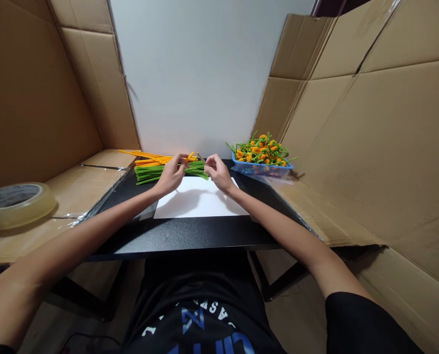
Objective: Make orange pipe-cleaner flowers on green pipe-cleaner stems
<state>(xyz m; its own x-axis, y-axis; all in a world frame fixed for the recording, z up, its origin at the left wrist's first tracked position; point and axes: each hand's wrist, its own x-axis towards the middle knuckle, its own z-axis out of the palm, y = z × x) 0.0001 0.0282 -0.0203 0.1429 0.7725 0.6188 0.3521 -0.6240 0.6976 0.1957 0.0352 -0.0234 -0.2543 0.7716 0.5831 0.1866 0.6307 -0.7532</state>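
Note:
My left hand (171,174) and my right hand (217,173) are raised close together above the far edge of a white paper sheet (197,200). My left fingers pinch a short orange pipe cleaner (191,157). A thin pale rod (200,157) sticks up from my right fingertips, though it is too small to identify. Just behind my left hand lies a bundle of green pipe cleaners (149,173), with loose orange pipe cleaners (147,157) beyond it. A blue plastic basket (261,169) to the right holds a heap of orange-and-green pipe cleaner flowers (261,149).
Everything stands on a black table (190,236) with a front edge near my body. Cardboard sheets (352,147) line both sides, and a wide roll of clear tape (16,205) lies on the cardboard at left. A white wall (197,73) stands behind.

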